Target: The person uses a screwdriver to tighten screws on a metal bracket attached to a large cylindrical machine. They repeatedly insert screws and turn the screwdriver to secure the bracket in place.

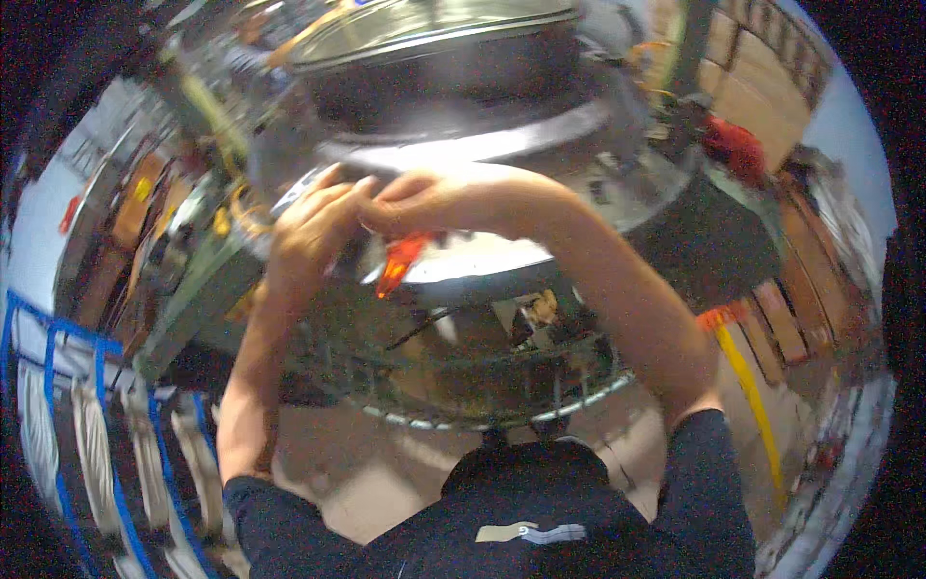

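My two hands meet in front of a large round metal machine [453, 87], just left of the middle of the view. Bent fingers close my left hand [313, 220] near a pale grey edge at the machine's ring. Beside it, touching or nearly so, my right hand [410, 201] is closed, its fingers pressed together. What either hand grips is hidden behind the fingers. A translucent orange-red object [401, 261], perhaps a handle, sticks out below the right hand. Whether a hand holds it, I cannot tell.
A bright metal ring [482, 261] curves below my hands. Green machine legs [198, 304] slope off at the left. Blue racks [101, 357] with pale rolls stand lower left. Another person [258, 53] is at the upper left. Boxes [762, 77] and a yellow floor line [752, 405] lie right.
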Tool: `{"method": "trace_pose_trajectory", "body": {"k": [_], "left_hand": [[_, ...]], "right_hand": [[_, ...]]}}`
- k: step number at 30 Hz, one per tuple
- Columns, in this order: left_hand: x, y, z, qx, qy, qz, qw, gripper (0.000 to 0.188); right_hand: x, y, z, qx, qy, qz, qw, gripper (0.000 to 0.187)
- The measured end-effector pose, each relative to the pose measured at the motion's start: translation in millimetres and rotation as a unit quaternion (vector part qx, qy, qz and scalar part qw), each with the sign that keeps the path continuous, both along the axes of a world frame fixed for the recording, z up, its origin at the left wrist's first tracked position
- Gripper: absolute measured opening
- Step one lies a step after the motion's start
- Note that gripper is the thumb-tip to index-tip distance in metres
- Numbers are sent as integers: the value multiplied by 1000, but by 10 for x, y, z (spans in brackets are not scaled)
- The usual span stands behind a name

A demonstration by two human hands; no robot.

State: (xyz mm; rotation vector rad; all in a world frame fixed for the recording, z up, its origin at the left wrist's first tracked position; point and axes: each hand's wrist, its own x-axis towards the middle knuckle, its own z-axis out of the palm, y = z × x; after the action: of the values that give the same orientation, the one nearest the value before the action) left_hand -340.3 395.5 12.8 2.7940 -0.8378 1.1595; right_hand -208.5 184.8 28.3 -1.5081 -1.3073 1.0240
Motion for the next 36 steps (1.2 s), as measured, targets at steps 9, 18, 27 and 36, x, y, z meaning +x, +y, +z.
{"method": "trace_pose_trajectory", "body": {"k": [9,18,27,36], "left_hand": [[68,23,59,21,-38,-26,999,36],[17,89,159,66,22,-23,997,44],[82,129,132,71,27,-6,997,47],[82,117,165,49,-27,1,998,40]], "right_hand": [[76,503,-583,44,389,28,920,13],[118,534,-540,27,375,29,926,12],[181,639,-572,8,326,13,945,9],[130,449,-408,-13,353,10,935,14]]}}
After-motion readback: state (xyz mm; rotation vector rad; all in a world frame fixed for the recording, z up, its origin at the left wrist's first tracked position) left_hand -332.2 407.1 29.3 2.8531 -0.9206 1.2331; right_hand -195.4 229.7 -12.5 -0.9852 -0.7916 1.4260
